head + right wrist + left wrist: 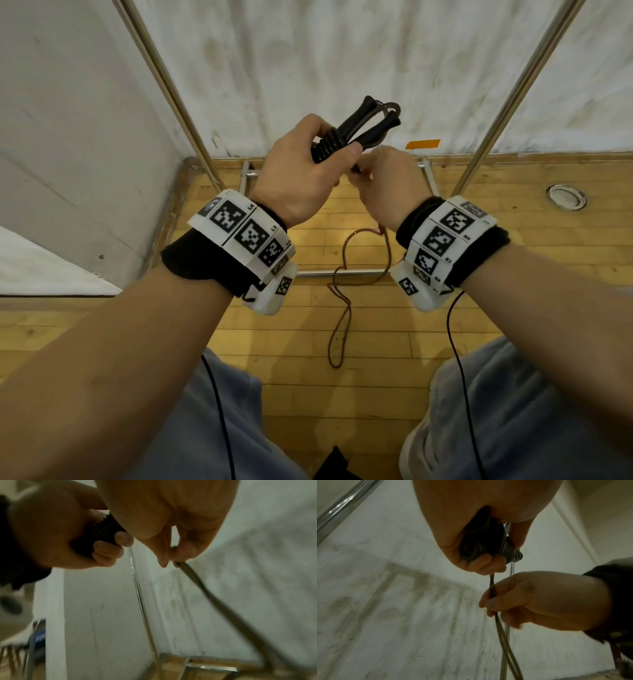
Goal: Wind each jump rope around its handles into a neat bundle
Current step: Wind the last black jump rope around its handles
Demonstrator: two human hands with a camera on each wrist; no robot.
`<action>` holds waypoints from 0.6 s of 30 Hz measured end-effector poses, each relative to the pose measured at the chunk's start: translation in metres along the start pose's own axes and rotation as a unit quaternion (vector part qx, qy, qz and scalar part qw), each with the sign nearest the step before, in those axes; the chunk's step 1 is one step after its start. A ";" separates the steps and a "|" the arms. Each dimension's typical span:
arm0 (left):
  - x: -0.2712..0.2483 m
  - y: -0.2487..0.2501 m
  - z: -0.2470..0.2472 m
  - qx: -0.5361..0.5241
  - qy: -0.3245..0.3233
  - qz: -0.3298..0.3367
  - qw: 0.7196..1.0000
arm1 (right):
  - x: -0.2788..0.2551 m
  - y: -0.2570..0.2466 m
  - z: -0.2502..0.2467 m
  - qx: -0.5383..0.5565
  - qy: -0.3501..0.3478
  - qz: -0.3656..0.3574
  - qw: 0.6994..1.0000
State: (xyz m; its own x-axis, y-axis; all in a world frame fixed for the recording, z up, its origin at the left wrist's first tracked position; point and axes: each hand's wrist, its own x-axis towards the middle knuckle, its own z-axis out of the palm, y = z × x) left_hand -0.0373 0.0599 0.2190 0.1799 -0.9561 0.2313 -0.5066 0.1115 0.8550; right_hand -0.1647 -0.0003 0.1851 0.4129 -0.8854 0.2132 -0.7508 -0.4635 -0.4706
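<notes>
The left hand (301, 171) is closed around the two black handles (346, 137) of the jump rope, holding them side by side in front of the chest, above the floor (513, 260). The fingers (486, 563) curl over the ribbed grips near their butt ends, and the thumb lies across the top; the far tips of the handles stick out past the knuckles, where a short loop of cord arcs between them.

The right hand (390, 185) sits just beside and slightly below the left, almost touching it. It pinches the rope (493, 592) between thumb and fingertips, right where the cord leaves the left fist. In the left wrist view two strands run together through that pinch.

From there the doubled cord (342, 308) hangs down and lies in loose bends on the wooden floor between the person's knees, crossing a metal bar of the frame.

The handles look stiff, light and well ridged, so they should stay put in a firm fist. The cord looks thin, smooth and limp, with some springiness in its curves; it will likely try to slide or uncoil unless kept under light tension. The best hold seems to be close to the handles, as it is now, feeding the rope through the pinch so each turn lands snug against the last. Most of the length appears not yet wound.
</notes>
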 end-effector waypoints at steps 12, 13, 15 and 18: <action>0.002 0.011 -0.029 -0.082 0.071 0.012 0.994 | -0.003 -0.006 -0.003 0.460 -0.219 0.104 0.854; 0.001 0.010 -0.028 -0.075 0.071 0.009 0.995 | -0.004 -0.006 -0.001 0.411 -0.199 0.092 0.885; 0.001 0.009 -0.026 -0.056 0.067 0.008 0.996 | -0.005 -0.006 0.004 0.312 -0.181 0.073 0.930; 0.001 0.009 -0.023 -0.039 0.072 0.009 0.997 | -0.005 -0.004 0.006 0.341 -0.211 0.089 0.912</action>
State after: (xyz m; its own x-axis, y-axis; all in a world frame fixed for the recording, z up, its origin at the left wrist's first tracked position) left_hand -0.0223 0.0659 0.2377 0.2935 -0.9055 0.3064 -0.4454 0.1541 0.8820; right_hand -0.1606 0.0061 0.1813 0.5857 -0.7857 -0.1991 -0.3896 -0.0575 -0.9192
